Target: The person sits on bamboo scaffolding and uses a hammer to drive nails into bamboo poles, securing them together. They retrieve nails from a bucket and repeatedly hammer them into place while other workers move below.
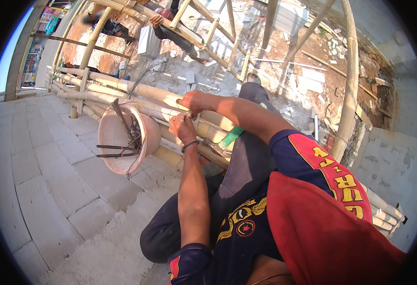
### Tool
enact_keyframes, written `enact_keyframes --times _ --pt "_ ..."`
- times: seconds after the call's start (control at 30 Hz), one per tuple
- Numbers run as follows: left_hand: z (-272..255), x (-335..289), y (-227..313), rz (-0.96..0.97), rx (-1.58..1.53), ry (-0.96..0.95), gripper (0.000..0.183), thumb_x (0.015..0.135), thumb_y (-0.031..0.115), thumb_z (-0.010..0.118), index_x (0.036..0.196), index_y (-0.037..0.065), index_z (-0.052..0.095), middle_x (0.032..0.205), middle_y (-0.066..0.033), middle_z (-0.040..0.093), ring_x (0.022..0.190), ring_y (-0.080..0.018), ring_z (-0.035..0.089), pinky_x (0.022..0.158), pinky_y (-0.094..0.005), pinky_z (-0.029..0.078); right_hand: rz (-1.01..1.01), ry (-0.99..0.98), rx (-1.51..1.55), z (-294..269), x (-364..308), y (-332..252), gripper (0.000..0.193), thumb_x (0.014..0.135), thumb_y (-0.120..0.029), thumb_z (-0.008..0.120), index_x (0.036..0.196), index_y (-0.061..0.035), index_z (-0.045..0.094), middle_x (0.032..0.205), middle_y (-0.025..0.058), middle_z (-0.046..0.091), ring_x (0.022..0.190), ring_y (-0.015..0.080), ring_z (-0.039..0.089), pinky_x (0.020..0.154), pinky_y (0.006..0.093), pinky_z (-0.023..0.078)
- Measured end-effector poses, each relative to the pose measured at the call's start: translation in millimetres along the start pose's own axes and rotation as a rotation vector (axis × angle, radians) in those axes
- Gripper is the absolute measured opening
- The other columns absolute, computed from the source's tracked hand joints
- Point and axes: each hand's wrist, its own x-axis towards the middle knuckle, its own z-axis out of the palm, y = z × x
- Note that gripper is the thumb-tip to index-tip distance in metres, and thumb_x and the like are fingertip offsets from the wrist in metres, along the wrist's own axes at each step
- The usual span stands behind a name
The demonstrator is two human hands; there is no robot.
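Observation:
My left hand (183, 127), with a dark band at its wrist, is closed in a pinch at the bamboo poles (156, 96). Thin dark wire (144, 105) runs along the poles to its fingers. Right beside it, my right hand (193, 102) is curled closed against the upper pole; what its fingers grip is hidden. A pale pink bucket (152, 135) leans on its side left of my hands. Inside are a pair of dark tool handles (116, 151), a worn bar (119, 115) and a tangle of thin metal pieces.
A green tubular thing (231, 137) lies beside my thigh. Grey block masonry (42, 190) spreads at the left. Upright and slanting bamboo (349, 90) stands at the right. Far below, rubble covers the ground, with white blocks (149, 42) and people (182, 40) among the scaffolding.

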Motion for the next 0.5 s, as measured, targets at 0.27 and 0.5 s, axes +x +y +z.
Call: enact_keyframes --times 0.27,0.5 --pt "1.0 -0.3 -7.1 0.014 -0.196 0.035 0.004 0.08 0.008 0.07 0.083 0.007 0.067 0.088 -0.0059 0.066 0.09 -0.028 0.055 0.085 -0.0411 0.043 -0.058 0.117 -0.002 15.2 1.6 15.3 0.068 0.053 -0.036 0.09 0.104 -0.0017 0.061 0.097 0.0134 0.068 0.101 0.0335 0.061 0.085 0.041 0.053" --pt "1.4 -1.7 -12.8 0.084 -0.185 0.025 0.006 0.08 0.007 0.069 0.085 0.006 0.066 0.091 -0.0076 0.066 0.092 -0.0287 0.055 0.086 -0.0424 0.042 -0.11 0.14 -0.035 23.4 4.3 19.5 0.067 0.053 -0.037 0.09 0.102 -0.0025 0.061 0.098 0.011 0.066 0.101 0.0318 0.059 0.087 0.0395 0.05"
